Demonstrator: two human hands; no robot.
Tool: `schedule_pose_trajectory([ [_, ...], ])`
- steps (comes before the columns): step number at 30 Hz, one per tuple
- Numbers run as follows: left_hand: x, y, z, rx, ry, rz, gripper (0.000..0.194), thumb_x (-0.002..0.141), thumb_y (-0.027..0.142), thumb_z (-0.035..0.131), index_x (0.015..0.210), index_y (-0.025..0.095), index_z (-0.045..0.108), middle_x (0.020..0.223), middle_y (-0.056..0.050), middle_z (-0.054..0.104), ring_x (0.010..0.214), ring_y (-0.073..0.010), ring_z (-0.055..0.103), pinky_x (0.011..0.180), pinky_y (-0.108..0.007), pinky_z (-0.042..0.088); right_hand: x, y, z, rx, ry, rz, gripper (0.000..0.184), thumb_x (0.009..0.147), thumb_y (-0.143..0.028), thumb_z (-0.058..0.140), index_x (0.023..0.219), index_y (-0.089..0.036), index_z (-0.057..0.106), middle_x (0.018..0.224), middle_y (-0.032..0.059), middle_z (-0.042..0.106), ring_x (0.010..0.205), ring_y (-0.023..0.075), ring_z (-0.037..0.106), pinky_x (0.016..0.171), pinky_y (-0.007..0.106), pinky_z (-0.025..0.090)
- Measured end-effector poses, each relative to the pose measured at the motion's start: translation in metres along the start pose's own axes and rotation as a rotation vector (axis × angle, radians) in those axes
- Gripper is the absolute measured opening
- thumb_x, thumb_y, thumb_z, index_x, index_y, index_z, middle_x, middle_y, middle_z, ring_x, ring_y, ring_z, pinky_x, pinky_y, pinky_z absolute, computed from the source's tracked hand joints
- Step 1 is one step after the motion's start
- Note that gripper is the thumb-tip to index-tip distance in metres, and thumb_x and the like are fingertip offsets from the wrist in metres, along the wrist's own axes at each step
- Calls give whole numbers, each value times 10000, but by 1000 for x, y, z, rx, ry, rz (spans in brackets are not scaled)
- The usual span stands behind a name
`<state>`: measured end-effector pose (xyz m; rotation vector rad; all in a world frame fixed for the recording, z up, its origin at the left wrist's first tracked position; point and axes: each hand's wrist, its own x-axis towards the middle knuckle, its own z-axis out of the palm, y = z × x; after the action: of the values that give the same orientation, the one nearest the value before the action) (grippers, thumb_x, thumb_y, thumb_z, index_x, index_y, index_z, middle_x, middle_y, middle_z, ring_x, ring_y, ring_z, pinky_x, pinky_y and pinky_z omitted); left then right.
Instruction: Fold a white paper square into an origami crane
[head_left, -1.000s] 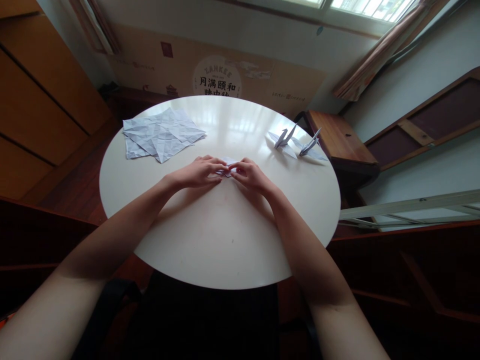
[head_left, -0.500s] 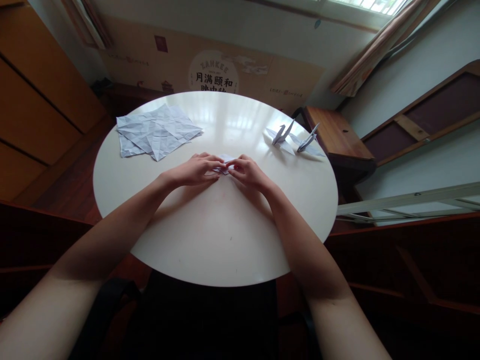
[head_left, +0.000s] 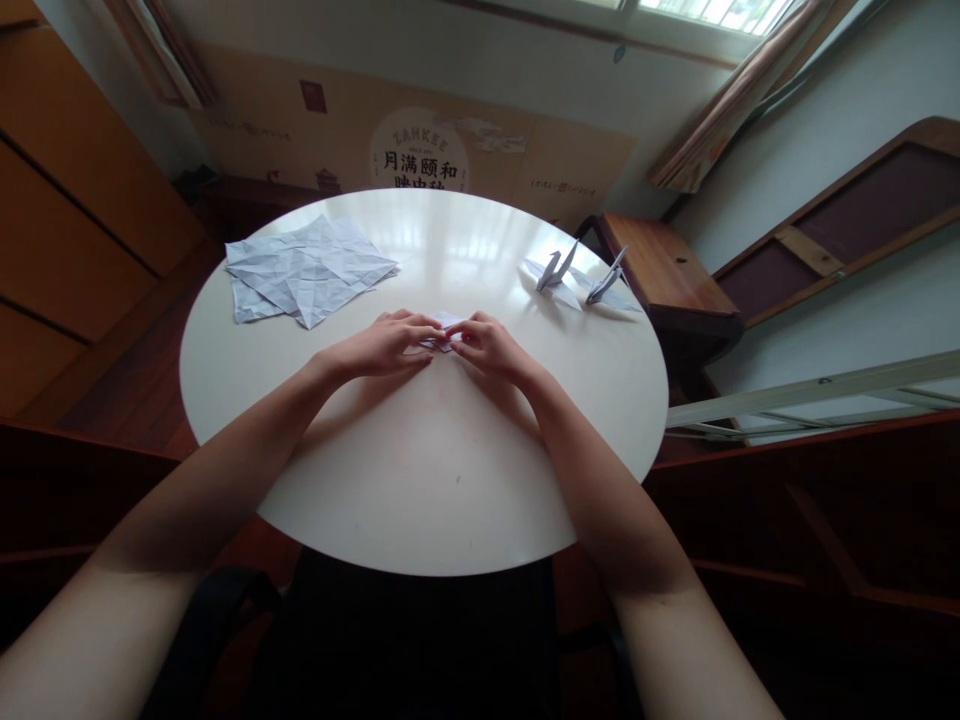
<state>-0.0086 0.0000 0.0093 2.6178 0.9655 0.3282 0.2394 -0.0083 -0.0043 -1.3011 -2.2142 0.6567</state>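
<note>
A small piece of folded white paper [head_left: 448,321] lies at the middle of the white oval table [head_left: 442,440], mostly covered by my fingers. My left hand [head_left: 394,341] holds its left side, thumb on the near edge and fingers over the top. From the right, my right hand [head_left: 484,342] pinches the same paper, its fingertips almost touching those of the left. Two folded paper cranes, one nearer the middle [head_left: 553,275] and one farther right [head_left: 609,283], stand at the table's back right.
Creased paper sheets [head_left: 311,268] lie overlapping at the table's back left. A wooden side table [head_left: 667,265] stands beyond the right edge. A printed cardboard panel [head_left: 487,150] leans at the wall behind, and an orange-brown cabinet [head_left: 75,200] is at far left.
The whole view has shifted slightly, moving the scene a little left in the picture. Both hands stay on the folded paper, with only slight finger movement.
</note>
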Motion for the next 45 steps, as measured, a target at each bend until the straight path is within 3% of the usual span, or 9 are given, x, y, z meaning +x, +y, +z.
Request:
schedule_pose_trajectory([
  [11, 1, -5, 3, -9, 14, 14, 494, 991, 433, 571, 1444, 254, 653, 1471, -96, 631, 1330, -330, 540, 1171, -480, 356, 0, 0, -1, 8, -8, -3, 258, 930, -244, 645, 1129, -221, 809, 974, 60, 583, 901, 191, 606, 932, 348, 502],
  [45, 0, -8, 5, -17, 21, 34, 463, 1008, 435, 563, 1435, 283, 659, 1480, -79, 625, 1356, -320, 522, 1168, -468, 346, 1, 3, 2, 36, 21, -10, 246, 906, -238, 669, 1104, -207, 811, 933, 43, 557, 840, 175, 586, 869, 339, 504],
])
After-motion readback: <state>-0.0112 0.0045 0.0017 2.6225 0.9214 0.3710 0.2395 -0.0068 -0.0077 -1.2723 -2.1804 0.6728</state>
